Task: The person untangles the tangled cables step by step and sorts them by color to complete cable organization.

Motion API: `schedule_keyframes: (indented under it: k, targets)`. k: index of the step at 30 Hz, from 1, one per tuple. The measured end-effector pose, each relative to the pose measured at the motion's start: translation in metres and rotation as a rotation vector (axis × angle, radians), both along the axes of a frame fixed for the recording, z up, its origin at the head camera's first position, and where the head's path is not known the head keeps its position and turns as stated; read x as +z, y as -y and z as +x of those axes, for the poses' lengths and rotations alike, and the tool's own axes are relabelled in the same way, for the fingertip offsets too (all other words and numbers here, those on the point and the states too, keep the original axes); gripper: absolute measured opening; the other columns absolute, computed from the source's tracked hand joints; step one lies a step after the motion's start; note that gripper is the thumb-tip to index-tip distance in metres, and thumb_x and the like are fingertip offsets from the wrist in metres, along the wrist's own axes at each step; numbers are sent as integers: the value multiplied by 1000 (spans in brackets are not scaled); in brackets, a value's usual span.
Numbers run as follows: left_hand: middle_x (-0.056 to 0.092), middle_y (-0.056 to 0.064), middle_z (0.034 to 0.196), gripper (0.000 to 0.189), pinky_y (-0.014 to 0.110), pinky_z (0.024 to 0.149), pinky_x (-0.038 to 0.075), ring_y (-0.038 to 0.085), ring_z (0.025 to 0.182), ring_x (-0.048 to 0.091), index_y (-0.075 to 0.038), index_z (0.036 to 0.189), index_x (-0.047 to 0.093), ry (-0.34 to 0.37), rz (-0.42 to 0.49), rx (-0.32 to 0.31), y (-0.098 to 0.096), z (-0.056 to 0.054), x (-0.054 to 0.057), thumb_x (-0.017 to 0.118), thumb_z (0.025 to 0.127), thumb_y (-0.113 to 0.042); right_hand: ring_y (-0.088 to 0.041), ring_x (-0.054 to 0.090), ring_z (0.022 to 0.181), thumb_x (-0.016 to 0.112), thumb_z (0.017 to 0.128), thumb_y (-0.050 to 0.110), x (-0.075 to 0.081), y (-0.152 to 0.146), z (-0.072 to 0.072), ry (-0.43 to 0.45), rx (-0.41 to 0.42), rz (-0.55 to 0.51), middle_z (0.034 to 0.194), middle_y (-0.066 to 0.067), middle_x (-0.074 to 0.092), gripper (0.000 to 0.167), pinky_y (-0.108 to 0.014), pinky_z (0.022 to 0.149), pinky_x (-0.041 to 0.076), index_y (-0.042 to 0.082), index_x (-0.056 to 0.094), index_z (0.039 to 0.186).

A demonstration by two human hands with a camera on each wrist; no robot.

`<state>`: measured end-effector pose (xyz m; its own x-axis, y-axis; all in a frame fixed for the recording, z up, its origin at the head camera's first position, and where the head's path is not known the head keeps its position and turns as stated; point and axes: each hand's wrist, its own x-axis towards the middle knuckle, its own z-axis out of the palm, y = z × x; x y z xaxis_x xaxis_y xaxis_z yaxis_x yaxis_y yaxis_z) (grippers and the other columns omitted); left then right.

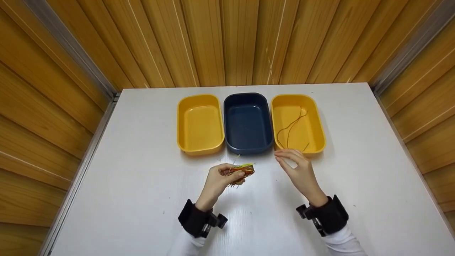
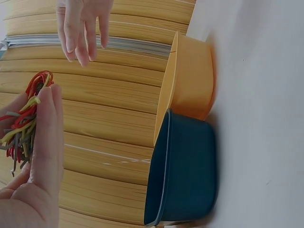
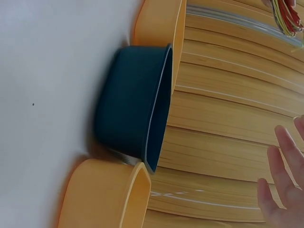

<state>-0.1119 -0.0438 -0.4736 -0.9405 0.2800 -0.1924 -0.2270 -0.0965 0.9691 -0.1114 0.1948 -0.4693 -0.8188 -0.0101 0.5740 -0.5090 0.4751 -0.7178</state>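
My left hand (image 1: 222,179) grips a bundle of thin wires (image 1: 245,174) between thumb and fingers, in front of the blue bin. Red, yellow and grey strands (image 2: 23,121) of it show in the left wrist view, with loose ends sticking out. My right hand (image 1: 296,170) hovers near the front rim of the right yellow bin (image 1: 321,137), fingers stretched out and holding nothing. Its spread fingers (image 3: 280,166) show bare in the right wrist view. Inside that bin lie a few thin wires (image 1: 292,124), one of them long and bent.
The dark blue bin (image 1: 249,151) stands between the right yellow bin and a left yellow bin (image 1: 201,152), side by side on the white table (image 1: 142,170). Wood-patterned panels (image 1: 238,42) close off the back and both sides.
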Motion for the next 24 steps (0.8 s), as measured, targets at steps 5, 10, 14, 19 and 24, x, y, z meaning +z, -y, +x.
schedule_keyframes:
  k: [5, 10, 14, 19, 24]
  targets:
    - [79, 12, 92, 27, 19, 68, 61, 3, 68, 71, 17, 107, 66, -12, -10, -16, -3, 1, 0, 72, 90, -4, 1, 64, 99, 72, 82, -16, -1, 9, 3, 12, 30, 2, 95, -22, 74, 16, -1, 96, 45, -9, 75, 96]
    - [79, 10, 90, 28, 16, 66, 58, 3, 67, 70, 17, 108, 66, -14, 1, -31, -6, 1, 1, 71, 91, -3, 4, 64, 103, 73, 78, -19, -2, 15, 6, -3, 65, 10, 95, -22, 75, 21, -1, 101, 43, -8, 75, 96]
    - [78, 8, 89, 28, 17, 67, 60, 3, 67, 71, 19, 110, 65, 18, 36, -27, -9, 1, 0, 71, 90, 1, -3, 67, 102, 74, 79, -17, -1, 19, 8, 12, 78, 20, 95, -20, 75, 20, -2, 100, 44, -7, 76, 97]
    - [79, 11, 90, 27, 18, 68, 61, 4, 67, 71, 20, 109, 64, 25, 44, -25, -12, 2, -2, 71, 89, 2, -4, 67, 102, 73, 81, -15, 2, 23, 11, 37, 96, 22, 95, -19, 75, 20, -2, 104, 42, -5, 77, 98]
    - [79, 10, 88, 27, 17, 67, 60, 4, 67, 71, 20, 108, 65, 14, 40, -36, -13, 1, -2, 71, 89, 2, 0, 67, 98, 72, 78, -19, 0, 22, 11, 20, 135, 16, 93, -19, 76, 23, -2, 105, 41, -7, 76, 98]
